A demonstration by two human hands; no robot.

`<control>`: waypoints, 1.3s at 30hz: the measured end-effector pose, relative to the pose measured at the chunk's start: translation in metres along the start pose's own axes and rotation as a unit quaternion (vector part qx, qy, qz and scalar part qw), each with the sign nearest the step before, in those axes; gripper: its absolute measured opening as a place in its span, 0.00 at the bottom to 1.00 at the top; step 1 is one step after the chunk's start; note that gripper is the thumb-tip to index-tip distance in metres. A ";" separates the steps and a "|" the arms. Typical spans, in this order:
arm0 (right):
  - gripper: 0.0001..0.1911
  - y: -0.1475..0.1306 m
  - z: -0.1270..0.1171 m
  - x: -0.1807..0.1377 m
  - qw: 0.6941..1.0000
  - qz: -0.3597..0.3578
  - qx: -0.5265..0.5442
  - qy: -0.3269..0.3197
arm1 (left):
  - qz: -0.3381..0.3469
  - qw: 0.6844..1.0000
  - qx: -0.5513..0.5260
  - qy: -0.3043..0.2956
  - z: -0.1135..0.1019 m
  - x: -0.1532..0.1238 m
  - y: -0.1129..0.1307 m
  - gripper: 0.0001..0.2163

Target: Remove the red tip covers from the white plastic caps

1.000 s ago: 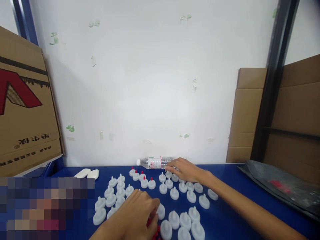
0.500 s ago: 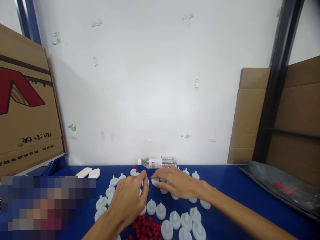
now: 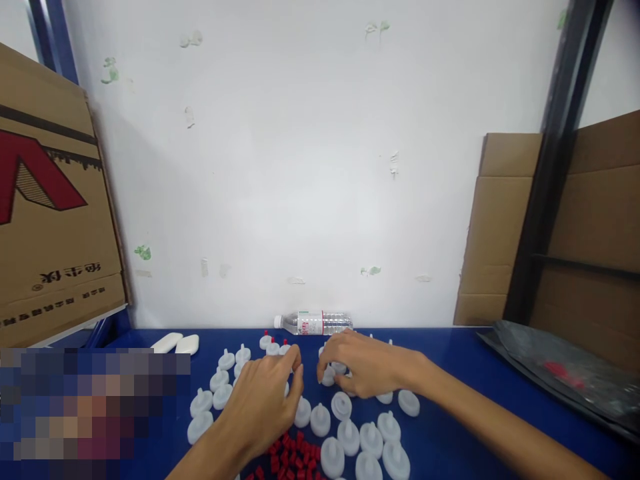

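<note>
My left hand (image 3: 267,390) is closed, thumb and forefinger pinched together above the blue table; anything between the tips is too small to make out. My right hand (image 3: 367,363) curves down over the white lids, its thumb and fingers on either side of a round white spouted lid (image 3: 327,377). Behind my left hand, white lids with red tips (image 3: 273,348) stand in a short row. Below the hands lies a pile of small red caps (image 3: 295,459). One lid (image 3: 341,405) just below my right hand shows its ringed face, unlike the upright ones around it.
Several white spouted lids (image 3: 371,440) spread over the blue table (image 3: 440,427) on both sides. A clear bottle (image 3: 313,323) lies along the wall. White flat objects (image 3: 186,345) sit back left, a plastic bag (image 3: 565,367) at right. Cardboard boxes (image 3: 60,200) flank the table.
My right hand has moved right, off the red-tipped lid it was touching, and its fingers have curled downward. That red-tipped lid now stands clear behind my left hand. The ringed-face lid has come into view.
</note>
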State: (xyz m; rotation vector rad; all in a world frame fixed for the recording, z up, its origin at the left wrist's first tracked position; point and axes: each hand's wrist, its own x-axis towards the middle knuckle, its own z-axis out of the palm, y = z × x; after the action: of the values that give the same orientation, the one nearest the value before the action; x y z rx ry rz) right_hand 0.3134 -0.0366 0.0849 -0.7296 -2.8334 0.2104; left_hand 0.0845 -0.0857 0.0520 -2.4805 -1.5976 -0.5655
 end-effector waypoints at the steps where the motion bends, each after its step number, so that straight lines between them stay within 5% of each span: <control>1: 0.16 0.001 -0.004 -0.002 1.000 0.003 0.000 -0.017 | 0.001 1.000 0.002 -0.001 0.000 0.000 0.000 0.11; 13: 0.11 -0.003 -0.007 -0.008 0.991 0.086 -0.021 -0.099 | 0.001 1.000 -0.010 -0.006 0.000 0.001 0.003 0.13; 26: 0.13 -0.023 -0.026 -0.003 0.996 0.023 0.054 0.072 | 0.081 0.989 -0.109 0.058 -0.002 -0.006 0.006 0.14; 33: 0.28 -0.029 -0.023 -0.008 0.994 -0.009 0.014 0.104 | 0.061 0.984 -0.102 0.136 0.004 0.002 -0.004 0.16; 39: 0.10 -0.016 0.010 0.011 0.981 -0.069 -0.103 0.149 | 0.058 0.977 -0.121 0.165 0.009 -0.001 0.000 0.18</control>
State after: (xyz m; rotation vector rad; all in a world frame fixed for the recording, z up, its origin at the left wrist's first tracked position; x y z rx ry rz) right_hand 0.2941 -0.0459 0.0805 -0.5456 -2.6254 -0.2004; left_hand 0.0864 -0.0832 0.0432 -2.4513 -1.3174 -1.1464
